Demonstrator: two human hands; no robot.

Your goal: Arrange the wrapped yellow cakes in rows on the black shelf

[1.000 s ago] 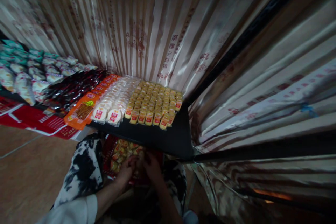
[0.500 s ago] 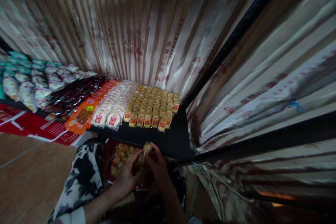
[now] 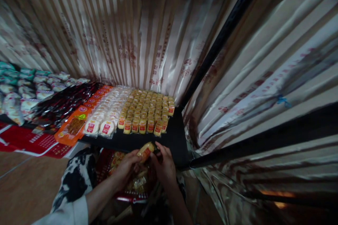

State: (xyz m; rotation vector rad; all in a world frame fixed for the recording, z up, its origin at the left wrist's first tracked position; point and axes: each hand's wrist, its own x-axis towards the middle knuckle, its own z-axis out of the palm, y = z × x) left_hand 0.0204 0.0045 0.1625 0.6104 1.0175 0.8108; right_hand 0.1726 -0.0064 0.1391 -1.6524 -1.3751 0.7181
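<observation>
My left hand (image 3: 126,168) and my right hand (image 3: 164,164) together hold a small yellow wrapped snack pack (image 3: 145,151) with a red label, just below the front edge of a black table (image 3: 148,140). Under my hands sits a red box (image 3: 124,195) with more of the same yellow packs. On the table, several rows of yellow snack packs (image 3: 148,110) lie side by side, with round white packs (image 3: 108,109) to their left.
Orange packs (image 3: 76,121), dark packs (image 3: 63,102) and white-green bags (image 3: 23,88) lie further left on the table. Shiny striped curtains (image 3: 137,35) hang behind and to the right. A black pole (image 3: 221,38) runs diagonally. Brown floor (image 3: 23,190) is at lower left.
My two hands have risen from inside the red box to the table's front edge, lifting a yellow snack pack between them. The view has shifted slightly.
</observation>
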